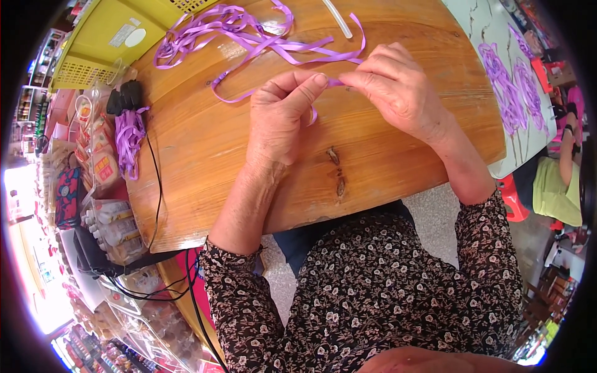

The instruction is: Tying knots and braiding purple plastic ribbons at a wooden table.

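A purple ribbon (334,82) runs between my two hands above the wooden table (217,168). My left hand (283,109) pinches it between thumb and curled fingers, and a short loop of it shows below those fingers. On the other side my right hand (398,90) is closed on the same ribbon with its fingertips. More purple ribbon (230,28) lies in a loose tangle beyond my hands, with strands leading toward them. Whatever sits inside my curled fingers is hidden.
A yellow-green plastic crate (118,37) stands at the far left. Near it a bundle of purple ribbons (129,140) hangs by the table edge, beside a black cable (155,168). A clear strip (337,18) lies at the far edge. More ribbons (500,87) lie on a white marbled table at right; a person in yellow-green (558,193) is beyond.
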The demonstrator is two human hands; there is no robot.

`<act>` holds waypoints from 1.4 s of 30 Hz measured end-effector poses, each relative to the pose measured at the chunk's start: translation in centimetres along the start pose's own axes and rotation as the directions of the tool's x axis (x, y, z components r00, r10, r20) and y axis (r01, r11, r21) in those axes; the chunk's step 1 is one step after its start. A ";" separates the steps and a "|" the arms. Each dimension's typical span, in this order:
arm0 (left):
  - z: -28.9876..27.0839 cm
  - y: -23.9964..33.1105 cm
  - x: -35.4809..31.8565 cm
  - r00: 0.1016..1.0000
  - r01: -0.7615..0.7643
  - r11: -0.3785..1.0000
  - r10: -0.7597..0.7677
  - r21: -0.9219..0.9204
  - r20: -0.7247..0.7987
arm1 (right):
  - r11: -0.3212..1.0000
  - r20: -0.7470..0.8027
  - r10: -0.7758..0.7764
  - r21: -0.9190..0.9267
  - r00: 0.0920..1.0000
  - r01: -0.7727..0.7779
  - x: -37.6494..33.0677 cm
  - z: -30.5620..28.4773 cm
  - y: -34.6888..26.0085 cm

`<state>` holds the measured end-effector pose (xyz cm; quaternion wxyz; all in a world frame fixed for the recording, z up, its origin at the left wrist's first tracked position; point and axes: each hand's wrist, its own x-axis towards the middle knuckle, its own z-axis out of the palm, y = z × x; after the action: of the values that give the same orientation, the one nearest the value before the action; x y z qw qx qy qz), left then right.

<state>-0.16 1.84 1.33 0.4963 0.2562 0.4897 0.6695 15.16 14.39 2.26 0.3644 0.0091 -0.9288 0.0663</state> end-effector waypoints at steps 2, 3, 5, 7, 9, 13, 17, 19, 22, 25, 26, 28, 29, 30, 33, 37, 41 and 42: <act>-0.2 -0.4 0.2 1.000 -0.006 1.000 0.006 0.011 0.009 | 1.000 0.051 0.022 0.009 0.998 -0.023 0.0 0.0 -0.3; -0.3 -0.6 0.2 1.000 -0.011 1.000 0.010 0.022 0.022 | 0.940 0.156 0.165 0.273 0.974 -0.203 -0.1 0.0 -0.4; -0.1 -0.6 0.2 0.999 -0.020 1.000 0.020 0.018 0.040 | 0.780 0.295 0.275 0.488 0.915 -0.391 -0.1 -0.1 -0.3; 0.1 -0.6 0.0 0.998 -0.028 1.000 0.028 0.012 0.064 | 0.153 0.508 0.370 0.792 0.778 -0.591 0.2 -0.8 0.0; 0.4 -0.4 -0.1 0.995 -0.058 0.996 0.064 -0.070 0.078 | -0.036 0.485 0.371 0.860 0.792 -0.510 -0.3 0.2 0.0; 0.5 -0.9 0.0 0.983 -0.178 0.978 0.181 -0.106 0.024 | -0.390 0.475 0.353 0.858 0.806 -0.335 -0.2 1.2 -0.2; 1.2 -1.8 -0.2 0.957 -0.290 0.954 0.290 -0.069 -0.015 | -0.162 0.376 0.447 0.926 0.812 -0.340 0.1 1.7 -0.5; 1.4 -2.0 -0.3 0.941 -0.339 0.940 0.338 -0.046 -0.022 | 0.458 0.180 0.485 0.782 0.856 -0.423 0.5 1.5 -1.2; 1.3 -2.1 -0.4 0.970 -0.242 0.966 0.238 -0.087 -0.054 | 0.798 0.020 0.334 0.525 0.942 -0.294 0.3 1.5 -0.9; 1.5 -2.4 -0.4 0.980 -0.188 0.979 0.182 -0.076 -0.083 | 0.949 -0.108 0.215 0.260 0.971 -0.181 0.2 1.9 -0.8; 1.5 -2.4 -0.3 0.982 -0.171 0.982 0.164 -0.080 -0.088 | 0.948 -0.107 0.219 0.259 0.970 -0.185 0.2 1.9 -0.8; 1.6 -2.5 -0.3 0.985 -0.150 0.985 0.141 -0.084 -0.097 | 0.987 -0.151 0.138 0.100 0.979 -0.124 0.2 2.2 -1.0; 1.6 -2.5 -0.3 0.978 -0.177 0.984 0.172 -0.035 -0.116 | 0.986 -0.150 0.142 0.104 0.978 -0.128 0.3 2.2 -1.2; 1.7 -2.5 -0.3 0.970 -0.203 0.979 0.203 0.014 -0.133 | 0.982 -0.135 0.168 0.109 0.976 -0.154 0.4 2.1 -1.3; 1.5 -2.5 -0.3 0.961 -0.247 0.969 0.249 0.024 -0.118 | 0.955 -0.114 0.255 0.186 0.960 -0.232 0.4 2.2 -1.7; 1.6 -2.3 -0.4 0.969 -0.218 0.976 0.218 0.017 -0.119 | 0.689 0.142 0.546 0.484 0.826 -0.539 0.8 1.4 -2.4; 1.5 -1.9 -0.7 0.987 -0.152 0.985 0.147 -0.078 -0.068 | 0.340 0.391 0.447 0.758 0.805 -0.557 0.6 1.4 -0.7; 1.5 -1.8 -0.7 0.989 -0.141 0.984 0.136 -0.108 -0.054 | 0.322 0.372 0.444 0.783 0.815 -0.532 0.5 1.5 -0.7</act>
<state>2.14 1.86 0.38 0.4507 0.2460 0.4438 0.7345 13.86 13.50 1.60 0.2302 -0.0872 -0.7400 0.6259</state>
